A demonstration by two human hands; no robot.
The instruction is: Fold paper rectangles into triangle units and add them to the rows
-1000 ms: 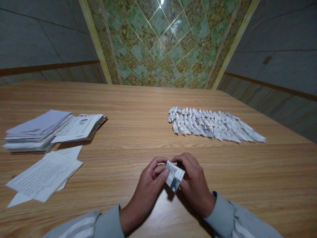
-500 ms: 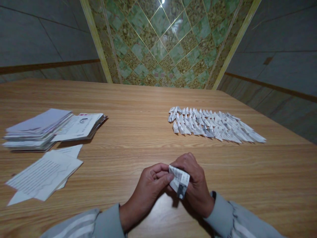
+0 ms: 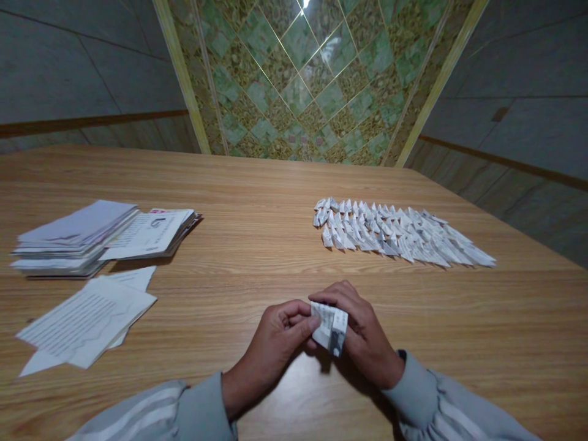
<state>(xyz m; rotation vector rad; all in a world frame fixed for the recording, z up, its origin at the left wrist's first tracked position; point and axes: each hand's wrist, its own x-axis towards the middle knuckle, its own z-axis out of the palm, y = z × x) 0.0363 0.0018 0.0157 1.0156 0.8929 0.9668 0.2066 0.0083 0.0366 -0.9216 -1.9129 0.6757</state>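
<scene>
A small piece of folded printed paper point(image 3: 328, 327), white with a dark patch at its lower right corner, is held just above the table between both hands. My left hand point(image 3: 282, 337) pinches its left edge, thumb on the front face and fingers behind. Around the right and top edges closes my right hand point(image 3: 362, 327), its index finger along the top and its thumb partly hidden behind the paper. Farther off to the right, several rows of folded paper boats point(image 3: 390, 233) stand close together on the wooden table point(image 3: 248, 239).
At the left lies a thick stack of paper sheets point(image 3: 78, 229), with a pile of printed cards point(image 3: 149, 233) against it. Nearer me are a few loose lined sheets point(image 3: 89, 315). A tiled wall point(image 3: 298, 92) rises beyond the table's far edge.
The paper has turned slightly and shifted a little up and left. My right hand's fingers have straightened along its top edge. My left hand keeps its pinch.
</scene>
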